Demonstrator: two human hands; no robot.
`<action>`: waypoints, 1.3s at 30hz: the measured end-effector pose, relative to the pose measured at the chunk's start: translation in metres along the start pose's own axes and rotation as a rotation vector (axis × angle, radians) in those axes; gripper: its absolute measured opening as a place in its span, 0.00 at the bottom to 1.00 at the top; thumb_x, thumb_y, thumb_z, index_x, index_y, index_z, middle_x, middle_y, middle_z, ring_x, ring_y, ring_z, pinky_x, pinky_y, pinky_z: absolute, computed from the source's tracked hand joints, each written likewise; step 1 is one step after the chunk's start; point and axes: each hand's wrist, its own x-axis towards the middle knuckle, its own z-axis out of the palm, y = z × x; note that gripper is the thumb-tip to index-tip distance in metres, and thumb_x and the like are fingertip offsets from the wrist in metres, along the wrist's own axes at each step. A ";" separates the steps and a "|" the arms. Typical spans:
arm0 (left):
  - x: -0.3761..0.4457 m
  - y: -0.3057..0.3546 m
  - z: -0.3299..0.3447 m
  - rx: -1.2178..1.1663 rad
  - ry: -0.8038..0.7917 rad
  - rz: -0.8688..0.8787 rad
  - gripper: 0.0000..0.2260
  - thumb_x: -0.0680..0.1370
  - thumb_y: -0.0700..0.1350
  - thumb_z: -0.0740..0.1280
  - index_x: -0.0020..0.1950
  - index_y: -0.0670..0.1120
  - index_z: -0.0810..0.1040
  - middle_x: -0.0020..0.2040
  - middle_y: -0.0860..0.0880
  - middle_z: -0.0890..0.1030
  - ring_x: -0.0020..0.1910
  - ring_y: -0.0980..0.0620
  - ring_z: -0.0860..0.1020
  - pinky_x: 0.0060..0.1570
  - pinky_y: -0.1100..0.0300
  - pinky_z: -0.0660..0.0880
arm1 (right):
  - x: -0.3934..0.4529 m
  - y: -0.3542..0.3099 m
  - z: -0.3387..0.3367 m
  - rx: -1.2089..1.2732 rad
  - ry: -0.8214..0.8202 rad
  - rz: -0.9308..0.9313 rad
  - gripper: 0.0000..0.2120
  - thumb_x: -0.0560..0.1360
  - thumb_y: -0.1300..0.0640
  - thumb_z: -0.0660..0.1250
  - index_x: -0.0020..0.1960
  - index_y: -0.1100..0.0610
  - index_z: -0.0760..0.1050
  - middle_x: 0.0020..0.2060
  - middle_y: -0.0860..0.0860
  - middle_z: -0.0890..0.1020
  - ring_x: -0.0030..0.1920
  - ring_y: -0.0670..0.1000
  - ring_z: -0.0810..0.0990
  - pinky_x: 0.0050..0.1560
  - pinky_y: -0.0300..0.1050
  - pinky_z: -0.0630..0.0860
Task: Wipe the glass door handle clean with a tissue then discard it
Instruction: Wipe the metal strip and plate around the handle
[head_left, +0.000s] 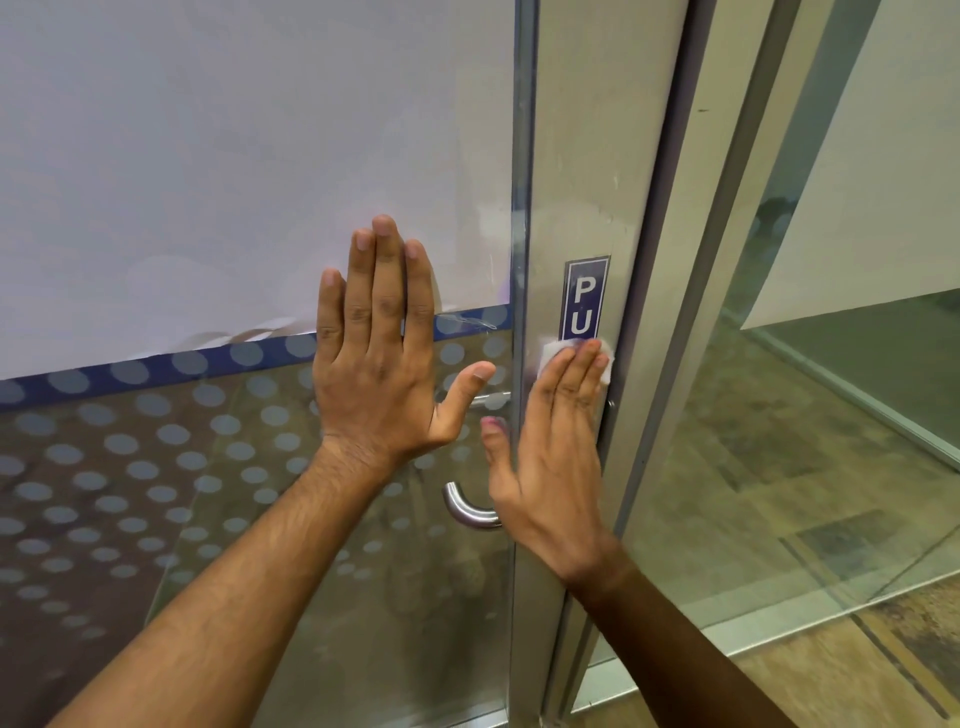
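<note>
My left hand (382, 358) lies flat on the glass door (260, 156), fingers straight and pointing up, thumb spread to the right. My right hand (550, 441) presses a white tissue (550, 356) with straight fingers against the door's metal edge strip, just under a blue sign (586, 296) that reads "PU". A curved steel door handle (467, 509) shows below and between the two hands; its upper part is hidden behind my right hand.
The door carries white frosted film above a blue band (156, 364) and a pattern of grey dots below. To the right stand a metal door frame (691, 312) and a further glass panel (831, 364), with tiled floor beyond.
</note>
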 end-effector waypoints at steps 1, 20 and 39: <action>0.000 0.000 0.000 0.005 0.000 -0.002 0.43 0.79 0.68 0.52 0.79 0.35 0.55 0.77 0.33 0.56 0.78 0.36 0.53 0.79 0.46 0.43 | -0.001 -0.002 0.000 -0.031 -0.021 -0.033 0.42 0.81 0.36 0.46 0.77 0.68 0.40 0.78 0.64 0.39 0.78 0.62 0.37 0.78 0.56 0.41; 0.001 0.000 -0.001 -0.004 0.004 -0.014 0.43 0.79 0.68 0.51 0.79 0.35 0.55 0.77 0.33 0.55 0.80 0.43 0.48 0.79 0.46 0.43 | -0.023 0.027 -0.010 -0.144 -0.214 -0.227 0.39 0.81 0.37 0.47 0.79 0.63 0.43 0.79 0.58 0.42 0.79 0.55 0.40 0.79 0.54 0.49; 0.000 0.000 0.001 -0.007 0.007 -0.018 0.43 0.79 0.68 0.52 0.80 0.35 0.54 0.78 0.33 0.54 0.80 0.46 0.43 0.79 0.45 0.44 | -0.009 0.034 -0.016 -0.149 -0.143 -0.296 0.36 0.81 0.43 0.52 0.79 0.63 0.43 0.79 0.58 0.44 0.80 0.56 0.42 0.78 0.56 0.51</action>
